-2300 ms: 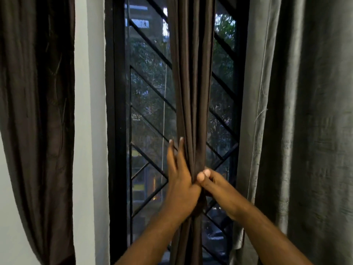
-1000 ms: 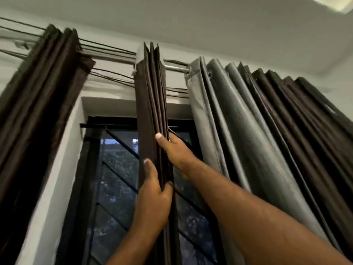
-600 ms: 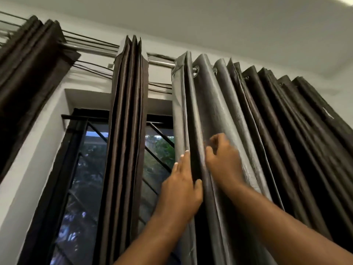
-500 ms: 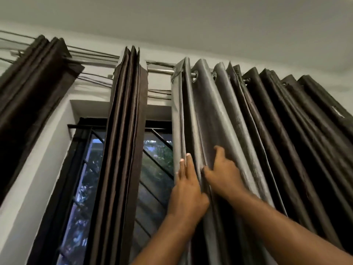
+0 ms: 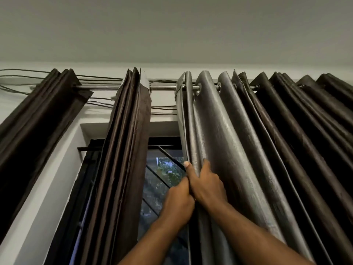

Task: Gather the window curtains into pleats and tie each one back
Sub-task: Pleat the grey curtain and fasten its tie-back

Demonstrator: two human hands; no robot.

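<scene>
grey curtain hangs by metal eyelets from a silver rod at the centre and right of the view, its folds falling loose and wide toward the camera; both hands meet at its left edge, in front of the window; the right hand is the upper one, thumb pointing up along the window side of the edge and fingers curled over the first fold, so it pinches that fold; the left hand sits just below and touches the right, its back to the camera, wrapped round the same edge with its fingertips hidden behind the cloth; left of the hands and apart from them, a brown curtain hangs gathered into tight, narrow pleats, with a strip of window showing between it and the grey one; whether a tie holds it cannot be told, as its lower part is out of frame; a second brown curtain hangs bunched at the far left against the white wall; darker curtains hang in folds to the right of the grey one; thin cables run along the wall behind the rod; the window has a black frame and a slanted grille, with green leaves visible through the glass; a pale ceiling fills the top
</scene>
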